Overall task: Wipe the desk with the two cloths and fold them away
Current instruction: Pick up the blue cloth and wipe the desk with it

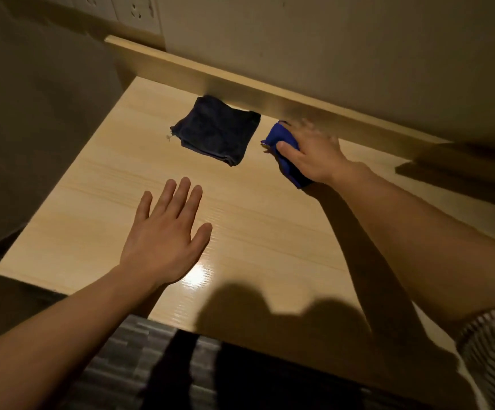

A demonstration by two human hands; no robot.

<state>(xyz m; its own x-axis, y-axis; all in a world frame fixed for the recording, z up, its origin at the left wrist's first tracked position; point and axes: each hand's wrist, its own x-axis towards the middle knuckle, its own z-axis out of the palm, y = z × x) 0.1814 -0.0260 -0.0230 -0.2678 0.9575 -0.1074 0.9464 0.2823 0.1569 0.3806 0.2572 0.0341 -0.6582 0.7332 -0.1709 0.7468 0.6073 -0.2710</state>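
A dark navy cloth (216,130) lies folded in a square near the back of the light wooden desk (255,232). To its right my right hand (311,155) rests on a bright blue cloth (283,155), thumb and fingers gripping it against the desk; the fingers are blurred. My left hand (166,232) hovers flat over the middle of the desk with fingers spread, holding nothing, below and left of the dark cloth.
A raised wooden ledge (240,84) runs along the back of the desk under the wall. Wall sockets (139,10) sit at the top left. Dark floor (151,365) shows below the desk's front edge. A dark shadowed object (462,170) lies at the right.
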